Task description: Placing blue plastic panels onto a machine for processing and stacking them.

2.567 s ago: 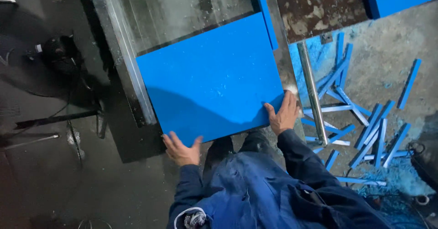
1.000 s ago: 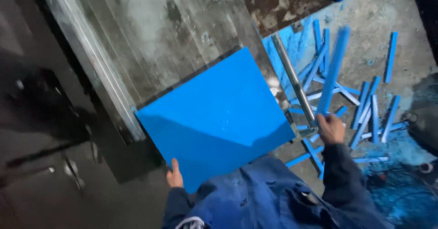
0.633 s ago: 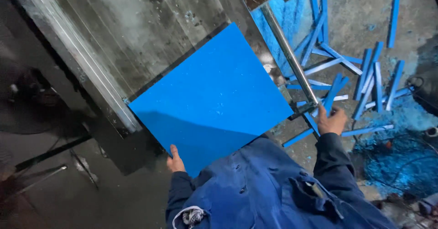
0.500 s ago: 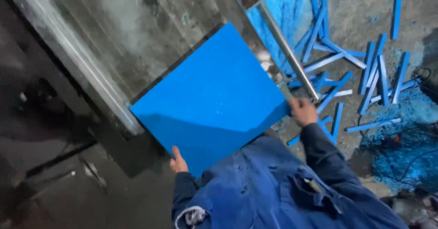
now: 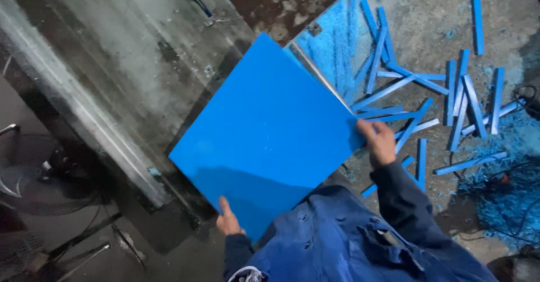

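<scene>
Right hand (image 5: 379, 144) grips blue panel (image 5: 270, 141) at right corner | left hand (image 5: 228, 221) grips near edge | panel tilted over steel counter (image 5: 112, 74)

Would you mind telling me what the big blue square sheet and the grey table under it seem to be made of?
The big blue square sheet looks like rigid plastic or foam board: uniform matte colour, thin straight edges, matching blue strips and dust on the floor. The grey table looks like worn steel: dull sheen, scratches, a bright metal edge rail.
</scene>
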